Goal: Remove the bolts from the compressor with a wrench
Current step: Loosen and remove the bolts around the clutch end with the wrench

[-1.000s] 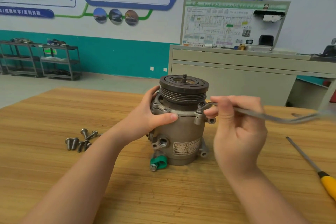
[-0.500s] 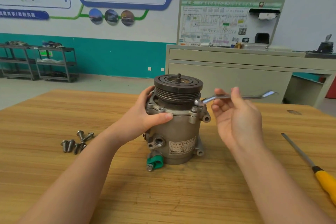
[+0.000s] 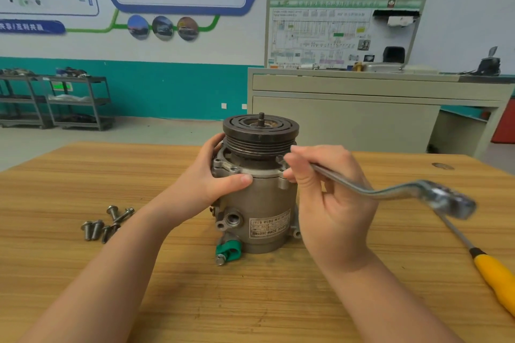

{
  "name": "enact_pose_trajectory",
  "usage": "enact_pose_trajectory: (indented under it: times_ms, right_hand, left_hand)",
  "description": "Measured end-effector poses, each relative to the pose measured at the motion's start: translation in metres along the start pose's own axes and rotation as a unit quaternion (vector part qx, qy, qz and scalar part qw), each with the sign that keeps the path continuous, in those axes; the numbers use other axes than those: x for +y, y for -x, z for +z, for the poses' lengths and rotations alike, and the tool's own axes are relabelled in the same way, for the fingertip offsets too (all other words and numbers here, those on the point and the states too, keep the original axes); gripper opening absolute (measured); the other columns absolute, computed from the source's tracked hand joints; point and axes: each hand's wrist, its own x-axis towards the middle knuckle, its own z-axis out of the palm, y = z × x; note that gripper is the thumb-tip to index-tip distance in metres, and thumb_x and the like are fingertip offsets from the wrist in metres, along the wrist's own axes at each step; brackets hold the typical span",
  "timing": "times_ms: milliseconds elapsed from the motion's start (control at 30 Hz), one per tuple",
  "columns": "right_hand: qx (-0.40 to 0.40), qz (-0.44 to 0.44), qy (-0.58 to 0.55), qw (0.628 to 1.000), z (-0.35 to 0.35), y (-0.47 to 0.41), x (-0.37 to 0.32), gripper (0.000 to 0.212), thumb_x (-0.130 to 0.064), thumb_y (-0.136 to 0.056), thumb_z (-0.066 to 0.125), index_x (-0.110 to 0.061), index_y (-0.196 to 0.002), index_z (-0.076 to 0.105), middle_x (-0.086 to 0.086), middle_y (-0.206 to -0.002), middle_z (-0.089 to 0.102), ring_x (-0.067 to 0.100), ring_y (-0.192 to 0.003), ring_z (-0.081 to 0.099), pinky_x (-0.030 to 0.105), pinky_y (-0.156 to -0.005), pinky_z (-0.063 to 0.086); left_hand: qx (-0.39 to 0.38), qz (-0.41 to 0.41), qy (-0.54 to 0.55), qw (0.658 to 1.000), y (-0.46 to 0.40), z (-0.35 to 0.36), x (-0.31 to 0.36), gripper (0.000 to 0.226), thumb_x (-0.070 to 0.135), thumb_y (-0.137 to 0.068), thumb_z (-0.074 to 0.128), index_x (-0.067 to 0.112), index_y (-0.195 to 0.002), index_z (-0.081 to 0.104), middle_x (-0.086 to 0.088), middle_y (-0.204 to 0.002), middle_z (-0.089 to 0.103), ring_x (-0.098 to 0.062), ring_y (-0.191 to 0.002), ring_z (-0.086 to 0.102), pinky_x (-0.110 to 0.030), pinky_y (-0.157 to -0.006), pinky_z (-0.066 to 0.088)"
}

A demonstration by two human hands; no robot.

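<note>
We held the compressor (image 3: 259, 203) upright near the middle of the wooden surface (image 3: 55, 175). Our left hand (image 3: 211, 184) wrapped its upper housing, thumb across the front, its grip closed on the body. Our right hand (image 3: 331, 203) pinched the wrench (image 3: 390, 192) near its working end at the compressor's upper right flange; the bolt there was hidden by the fingers. Loose bolts (image 3: 104, 224) lay left of the compressor, well apart. A yellow-handled screwdriver (image 3: 490, 273) lay at right.

My left hand (image 3: 211, 184) steadies the upright compressor (image 3: 259, 198) while my right hand (image 3: 331, 203) holds the wrench (image 3: 390, 192) at its flange.
</note>
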Motion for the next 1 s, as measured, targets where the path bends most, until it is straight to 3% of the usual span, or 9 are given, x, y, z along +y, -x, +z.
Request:
enact_pose_trajectory:
  times_ms: [100, 300, 500, 600, 700, 800, 867, 933, 1000]
  right_hand:
    - [0.001, -0.006, 0.029, 1.000, 0.001, 0.002, -0.003, 0.035, -0.032, -0.100, 0.049, 0.000, -0.093, 0.062, 0.014, -0.080, 0.064, 0.025, -0.064, 0.065, 0.033, -0.059, 0.055]
    - [0.020, 0.022, 0.007, 1.000, -0.003, 0.000, -0.002, 0.019, -0.031, -0.101, 0.046, -0.014, -0.095, 0.052, 0.002, -0.080, 0.056, 0.017, -0.064, 0.060, 0.021, -0.065, 0.049]
    - [-0.011, -0.003, 0.051, 0.999, 0.004, 0.002, -0.006, 0.041, -0.028, -0.100, 0.046, 0.006, -0.085, 0.063, 0.012, -0.077, 0.059, 0.013, -0.071, 0.054, 0.009, -0.072, 0.044]
    - [-0.013, -0.010, 0.101, 0.995, 0.010, 0.004, -0.011, 0.046, -0.030, -0.099, 0.046, 0.007, -0.078, 0.065, 0.013, -0.076, 0.059, 0.014, -0.072, 0.052, 0.015, -0.066, 0.045]
    - [-0.005, -0.019, 0.132, 0.991, 0.019, 0.007, -0.014, 0.044, -0.031, -0.099, 0.048, 0.003, -0.077, 0.065, 0.012, -0.077, 0.058, 0.016, -0.069, 0.056, 0.018, -0.059, 0.047]
    - [-0.016, -0.022, 0.137, 0.990, 0.026, 0.010, -0.016, 0.036, -0.033, -0.100, 0.045, -0.004, -0.086, 0.061, 0.010, -0.080, 0.056, 0.011, -0.070, 0.053, 0.016, -0.057, 0.047]
    - [0.001, -0.006, 0.123, 0.992, 0.027, 0.010, -0.015, 0.033, -0.037, -0.102, 0.040, -0.010, -0.090, 0.054, 0.010, -0.081, 0.056, 0.009, -0.072, 0.052, 0.010, -0.061, 0.044]
    - [0.044, 0.030, 0.087, 0.995, 0.022, 0.008, -0.010, 0.043, -0.038, -0.102, 0.038, -0.005, -0.084, 0.058, 0.011, -0.075, 0.055, 0.007, -0.068, 0.051, 0.005, -0.066, 0.040]
    - [0.076, 0.066, 0.054, 0.993, 0.015, 0.005, -0.005, 0.042, -0.039, -0.102, 0.038, -0.009, -0.080, 0.057, 0.011, -0.067, 0.054, 0.011, -0.066, 0.052, 0.011, -0.069, 0.041]
  left_hand:
    - [0.001, -0.005, -0.004, 1.000, -0.001, 0.000, -0.001, 0.102, 0.062, -0.051, 0.078, 0.049, -0.137, 0.025, 0.030, -0.125, 0.047, 0.017, -0.103, 0.055, -0.006, -0.073, 0.049]
    - [-0.001, -0.007, -0.004, 1.000, -0.001, 0.000, -0.002, 0.098, 0.062, -0.052, 0.079, 0.053, -0.133, 0.025, 0.033, -0.122, 0.045, 0.022, -0.101, 0.053, -0.004, -0.071, 0.048]
    - [-0.004, 0.002, 0.002, 1.000, -0.001, -0.001, -0.003, 0.103, 0.060, -0.053, 0.080, 0.043, -0.140, 0.027, 0.023, -0.129, 0.049, 0.015, -0.103, 0.057, -0.005, -0.073, 0.048]
    - [-0.005, 0.006, 0.001, 1.000, -0.003, -0.001, -0.005, 0.112, 0.062, -0.049, 0.083, 0.038, -0.143, 0.029, 0.015, -0.133, 0.052, 0.006, -0.109, 0.059, -0.007, -0.077, 0.049]
    - [0.003, 0.006, 0.003, 1.000, -0.005, -0.002, -0.005, 0.112, 0.066, -0.042, 0.085, 0.041, -0.137, 0.030, 0.024, -0.123, 0.056, 0.012, -0.105, 0.058, -0.005, -0.075, 0.048]
    - [0.002, 0.008, -0.005, 1.000, -0.005, -0.001, -0.006, 0.098, 0.052, -0.056, 0.083, 0.044, -0.136, 0.027, 0.039, -0.109, 0.059, 0.021, -0.101, 0.055, 0.002, -0.070, 0.043]
    - [0.004, 0.006, -0.007, 1.000, -0.004, -0.001, -0.006, 0.099, 0.052, -0.055, 0.082, 0.042, -0.138, 0.027, 0.031, -0.116, 0.058, 0.020, -0.102, 0.054, 0.002, -0.071, 0.043]
    - [0.003, 0.007, -0.001, 1.000, -0.002, 0.000, -0.004, 0.104, 0.056, -0.052, 0.080, 0.040, -0.140, 0.028, 0.024, -0.126, 0.052, 0.016, -0.106, 0.055, -0.002, -0.074, 0.045]
    - [0.003, 0.005, 0.002, 1.000, 0.000, 0.001, 0.000, 0.104, 0.057, -0.051, 0.078, 0.039, -0.141, 0.028, 0.024, -0.126, 0.050, 0.016, -0.104, 0.056, -0.004, -0.073, 0.047]
